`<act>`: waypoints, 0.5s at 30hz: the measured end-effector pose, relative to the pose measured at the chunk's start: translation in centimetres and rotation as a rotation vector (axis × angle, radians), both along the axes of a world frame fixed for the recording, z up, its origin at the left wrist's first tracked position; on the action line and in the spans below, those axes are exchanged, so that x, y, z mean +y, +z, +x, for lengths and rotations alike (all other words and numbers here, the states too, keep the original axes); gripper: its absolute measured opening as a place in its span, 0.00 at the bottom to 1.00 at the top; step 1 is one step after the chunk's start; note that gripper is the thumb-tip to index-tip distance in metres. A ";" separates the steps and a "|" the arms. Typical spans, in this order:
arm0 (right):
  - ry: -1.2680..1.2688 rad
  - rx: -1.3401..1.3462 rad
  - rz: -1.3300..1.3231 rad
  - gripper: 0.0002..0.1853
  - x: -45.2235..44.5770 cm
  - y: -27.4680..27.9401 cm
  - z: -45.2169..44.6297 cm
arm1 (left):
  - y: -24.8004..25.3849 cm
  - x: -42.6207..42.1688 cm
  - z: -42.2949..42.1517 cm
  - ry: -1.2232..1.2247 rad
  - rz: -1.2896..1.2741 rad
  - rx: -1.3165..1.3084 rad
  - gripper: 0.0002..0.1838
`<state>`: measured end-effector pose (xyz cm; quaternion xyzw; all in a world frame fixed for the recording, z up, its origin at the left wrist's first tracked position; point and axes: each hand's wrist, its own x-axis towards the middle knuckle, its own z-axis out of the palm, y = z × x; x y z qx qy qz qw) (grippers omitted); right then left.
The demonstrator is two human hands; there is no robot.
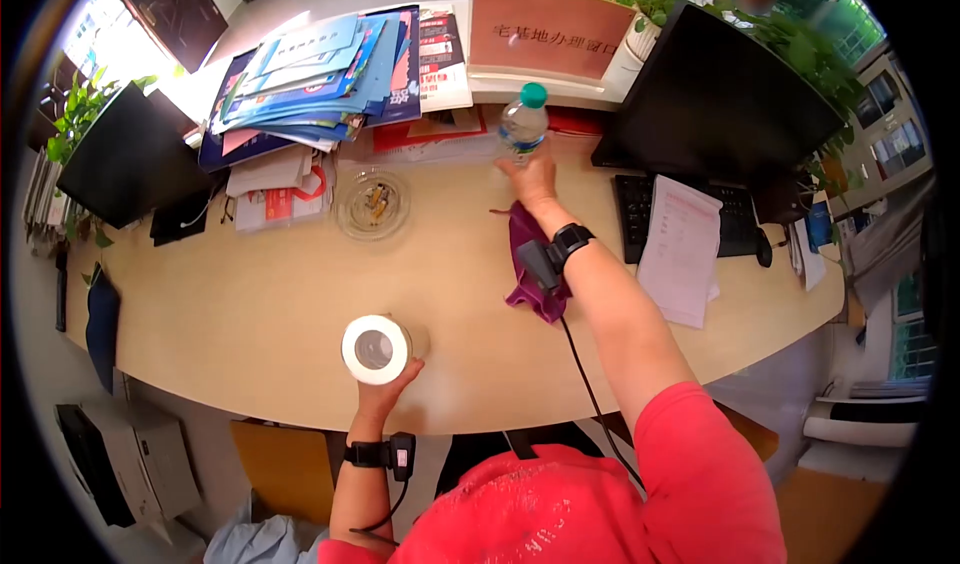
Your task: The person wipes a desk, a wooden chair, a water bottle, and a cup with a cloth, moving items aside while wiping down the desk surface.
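Observation:
My right hand (534, 176) reaches to the back of the desk, its fingers wrapped round the lower part of a clear plastic water bottle (523, 127) with a green cap. The bottle is upright. Near the front edge, my left hand (385, 394) is closed round a clear jar (419, 340) topped by a broad white ring with a see-through middle. Below my right wrist lies a crumpled purple cloth (530, 254), partly covered by the forearm. A round glass ashtray (345, 210) with cigarette butts stands between the jar and the papers.
A tall stack of folders (310, 74) fills the back left, beside a red sign (545, 34). Monitors stand at the left (135, 159) and right (715, 99). Papers (680, 249) cover part of the keyboard (633, 209). Black cables hang from both wrist devices.

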<state>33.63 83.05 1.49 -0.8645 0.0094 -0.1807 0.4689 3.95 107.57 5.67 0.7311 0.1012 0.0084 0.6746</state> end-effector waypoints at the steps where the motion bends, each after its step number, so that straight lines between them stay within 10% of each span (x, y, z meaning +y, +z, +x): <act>1: -0.027 -0.099 0.019 0.40 -0.5 -0.2 0.0 | 0.0 0.0 0.1 0.001 -0.008 -0.005 0.13; 15: 0.283 0.194 -0.717 0.37 -2.2 -3.0 -19.0 | -1.7 0.1 0.2 0.038 0.040 -0.078 0.32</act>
